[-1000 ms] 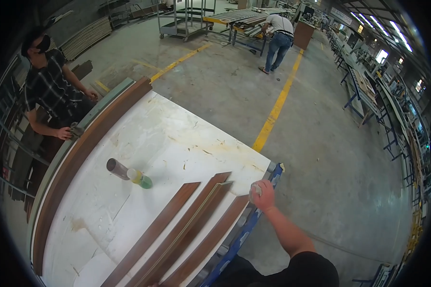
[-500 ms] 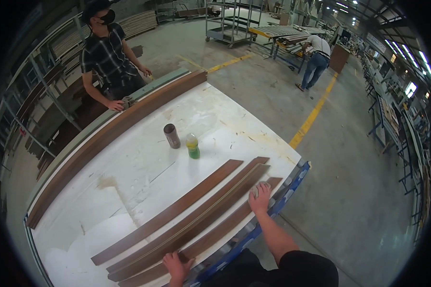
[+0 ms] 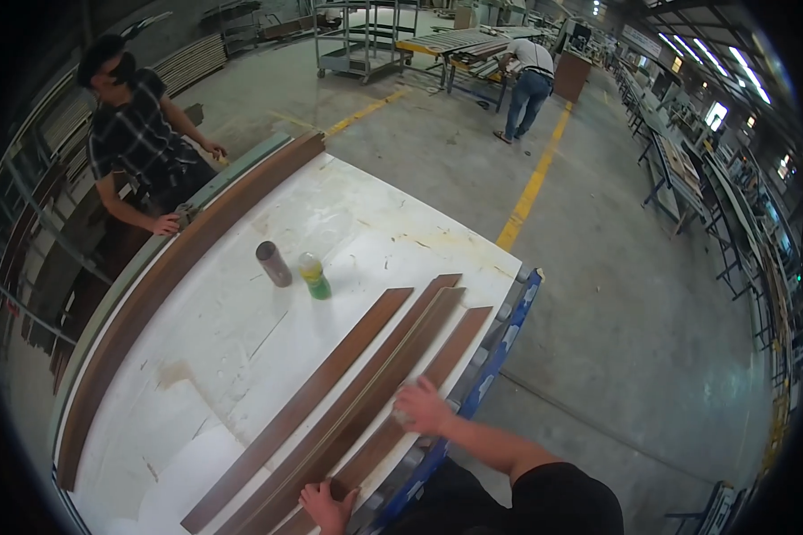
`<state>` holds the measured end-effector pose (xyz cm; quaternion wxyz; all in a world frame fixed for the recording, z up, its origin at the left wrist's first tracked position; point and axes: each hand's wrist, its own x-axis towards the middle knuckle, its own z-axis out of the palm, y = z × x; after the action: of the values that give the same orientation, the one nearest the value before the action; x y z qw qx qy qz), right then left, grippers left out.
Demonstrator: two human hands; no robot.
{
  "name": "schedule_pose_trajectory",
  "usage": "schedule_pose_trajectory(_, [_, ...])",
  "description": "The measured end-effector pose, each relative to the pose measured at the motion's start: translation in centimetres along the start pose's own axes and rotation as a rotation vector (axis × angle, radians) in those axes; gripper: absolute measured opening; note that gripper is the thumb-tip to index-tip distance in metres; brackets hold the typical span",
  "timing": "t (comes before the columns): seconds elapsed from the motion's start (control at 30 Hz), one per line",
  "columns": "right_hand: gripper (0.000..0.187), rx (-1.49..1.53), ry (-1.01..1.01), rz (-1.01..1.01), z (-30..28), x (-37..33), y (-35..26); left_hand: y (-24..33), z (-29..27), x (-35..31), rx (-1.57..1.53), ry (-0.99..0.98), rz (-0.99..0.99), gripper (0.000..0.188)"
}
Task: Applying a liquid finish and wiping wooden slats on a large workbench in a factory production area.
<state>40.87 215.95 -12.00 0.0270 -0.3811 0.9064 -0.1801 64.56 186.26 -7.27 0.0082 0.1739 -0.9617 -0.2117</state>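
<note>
Dark brown wooden strips lie side by side on a white-topped table (image 3: 214,374). Along the nearest wooden strip (image 3: 458,343), my right hand (image 3: 426,408) rests with its fingers curled over a small greyish pad (image 3: 403,413), mostly hidden and slightly blurred. Lower down, my left hand (image 3: 326,509) grips the same strip, its thumb and fingers spanning the width. Just beyond it lies a wider grooved strip (image 3: 375,379) with a pale line along its length. A flat strip (image 3: 308,401) is the farthest of this group.
A brown cylinder (image 3: 274,265) and a bottle of green liquid (image 3: 314,276) stand mid-table. A long brown beam (image 3: 178,259) lines the far left side, where a masked person (image 3: 143,134) stands. Blue edging (image 3: 500,357) borders my side. Another person (image 3: 531,85) bends over a farther bench.
My right hand has slid along the nearest strip, back toward my left hand. The left hand keeps its place on the strip. The whole view has shifted, moving the scene leftward.
</note>
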Motion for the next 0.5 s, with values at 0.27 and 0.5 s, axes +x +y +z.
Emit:
schedule_pose_trajectory(0.27, [0.041,-0.118,0.331,0.147,-7.4,-0.5,20.8,4.2,-1.5,1.9,0.144,-0.251,-0.151,0.067])
schedule_pose_trajectory(0.5, [0.037,-0.132,0.156,0.077,-11.0,0.2,27.9,4.6,-0.7,1.9,0.207,-0.179,-0.11,0.066])
